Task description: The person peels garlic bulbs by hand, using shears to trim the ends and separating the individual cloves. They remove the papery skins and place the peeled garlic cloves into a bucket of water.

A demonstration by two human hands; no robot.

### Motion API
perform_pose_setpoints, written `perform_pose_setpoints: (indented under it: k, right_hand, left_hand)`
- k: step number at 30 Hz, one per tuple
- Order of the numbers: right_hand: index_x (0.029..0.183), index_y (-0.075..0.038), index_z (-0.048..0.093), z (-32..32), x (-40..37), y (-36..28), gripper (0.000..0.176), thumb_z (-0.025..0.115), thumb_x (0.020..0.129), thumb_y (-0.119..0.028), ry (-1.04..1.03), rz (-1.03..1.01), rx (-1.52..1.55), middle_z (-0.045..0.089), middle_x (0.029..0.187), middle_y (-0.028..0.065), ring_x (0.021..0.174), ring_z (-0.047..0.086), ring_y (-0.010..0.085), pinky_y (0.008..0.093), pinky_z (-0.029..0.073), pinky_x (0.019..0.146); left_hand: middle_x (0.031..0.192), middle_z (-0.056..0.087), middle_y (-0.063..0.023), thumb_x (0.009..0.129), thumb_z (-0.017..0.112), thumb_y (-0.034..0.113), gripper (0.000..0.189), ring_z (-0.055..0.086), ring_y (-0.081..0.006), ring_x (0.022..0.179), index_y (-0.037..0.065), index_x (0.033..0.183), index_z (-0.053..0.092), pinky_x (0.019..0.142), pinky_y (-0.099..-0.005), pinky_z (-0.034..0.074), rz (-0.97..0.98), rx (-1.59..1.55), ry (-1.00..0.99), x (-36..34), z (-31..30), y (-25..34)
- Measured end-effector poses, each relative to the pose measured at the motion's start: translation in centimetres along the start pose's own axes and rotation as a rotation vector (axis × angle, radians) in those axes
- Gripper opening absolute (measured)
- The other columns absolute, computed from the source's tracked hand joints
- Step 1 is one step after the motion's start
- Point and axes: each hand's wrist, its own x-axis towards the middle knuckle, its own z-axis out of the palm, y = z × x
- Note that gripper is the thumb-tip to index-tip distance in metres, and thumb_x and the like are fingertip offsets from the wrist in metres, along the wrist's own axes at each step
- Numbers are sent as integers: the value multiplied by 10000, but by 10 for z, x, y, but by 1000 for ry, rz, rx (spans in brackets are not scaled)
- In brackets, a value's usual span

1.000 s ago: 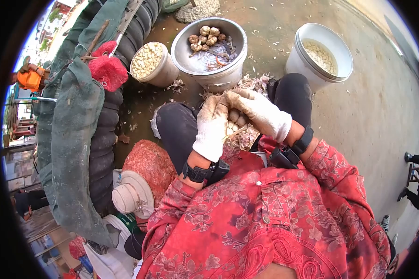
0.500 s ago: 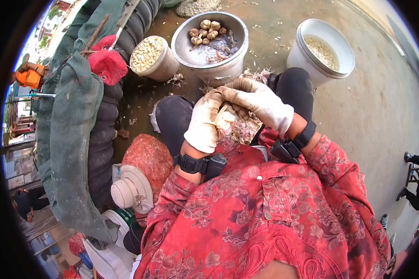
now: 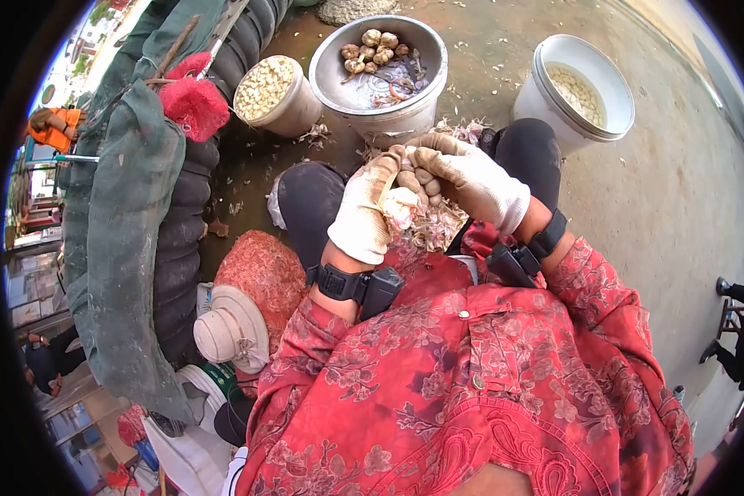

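Note:
My left hand (image 3: 362,213) and my right hand (image 3: 469,176), both in dirty white gloves, meet over my lap and grip one garlic bulb (image 3: 400,203) between them. Loose papery garlic skins (image 3: 435,228) lie piled in my lap under the hands. Ahead on the ground stands a metal basin (image 3: 413,101) with a few whole garlic bulbs (image 3: 372,48) and some scraps. Left of it sits a small tub of peeled cloves (image 3: 266,86). A white bucket (image 3: 554,116) with peeled cloves in water stands at the right.
A long stack of dark tyres under green netting (image 3: 132,207) runs along the left, with a red mesh bag (image 3: 192,99) on it. A red mesh sack (image 3: 256,277) and a cream hat (image 3: 227,331) lie by my left knee. Bare concrete (image 3: 678,190) spreads to the right.
Both hands have lifted slightly and turned the bulb; the whitish bulb now shows between the fingers. The view has shifted a little, so the basin and buckets sit higher.

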Motion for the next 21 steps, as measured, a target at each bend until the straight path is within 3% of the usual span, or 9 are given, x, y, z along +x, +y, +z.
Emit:
perform_pose_setpoints:
  k: [8, 9, 11, 12, 21]
  right_hand:
    - [1168, -20, 515, 0, -2, -1, 282, 499, 976, -226, -55, 5, 174, 602, 847, 4, 658, 538, 63, 201, 451, 573]
    - [1168, -20, 515, 1, -2, -3, 282, 499, 976, -226, -56, 6, 173, 602, 847, 4, 658, 538, 63, 201, 451, 573]
    - [1152, -22, 526, 3, -3, -7, 284, 512, 971, -241, 2, 28, -126, 604, 833, 5, 659, 542, 64, 200, 450, 570]
    - [1152, -22, 526, 2, -2, -5, 284, 512, 971, -241, 1, 28, -126, 604, 833, 5, 659, 542, 64, 200, 450, 570]
    - [1103, -6, 531, -5, -2, -1, 292, 462, 988, -265, -119, -14, 222, 623, 861, 53, 621, 547, 91, 219, 448, 544]
  left_hand:
    - [1000, 620, -138, 998, 352, 258, 369, 625, -243, 893, -23, 1193, 489, 832, -376, 524, -25, -72, 24, -2, -3, -1]
    - [1006, 619, -141, 995, 361, 259, 368, 625, -253, 900, -20, 1195, 491, 841, -381, 521, -48, 25, 5, 0, -11, 0]
    - [1013, 618, -144, 992, 370, 261, 368, 626, -263, 907, -18, 1198, 494, 850, -386, 518, -71, 122, -13, 2, -21, -6]
    - [1004, 617, -145, 988, 382, 270, 367, 622, -265, 896, -15, 1188, 499, 847, -387, 515, -52, 107, 26, 0, -9, -6]
    - [919, 605, -119, 976, 436, 277, 286, 605, -237, 802, 36, 1100, 527, 762, -364, 515, 2, -133, 13, -10, 18, 2]
